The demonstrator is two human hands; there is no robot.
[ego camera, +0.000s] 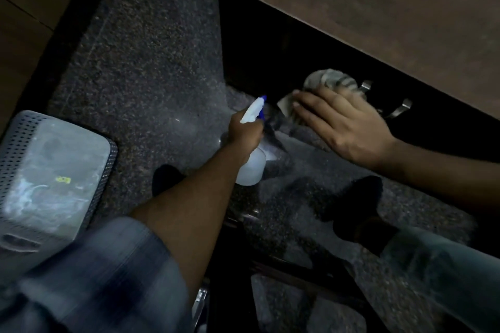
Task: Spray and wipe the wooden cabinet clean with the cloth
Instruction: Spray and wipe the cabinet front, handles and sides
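Observation:
The wooden cabinet [378, 8] fills the upper right, its brown top lit and its front face dark in shadow. My right hand [341, 124] lies flat on a striped grey cloth [327, 80], pressing it against the dark front beside two metal handles [400, 108]. My left hand [244, 132] grips the neck of a white spray bottle [253, 165] with a blue and white nozzle [257, 107] that points toward the cabinet front, just left of the cloth.
A grey perforated plastic basket [51, 170] sits upside down on the speckled stone floor [151, 62] at the left. My dark shoes [359, 205] stand below the cabinet. A dark chair frame [284, 265] is at the bottom centre.

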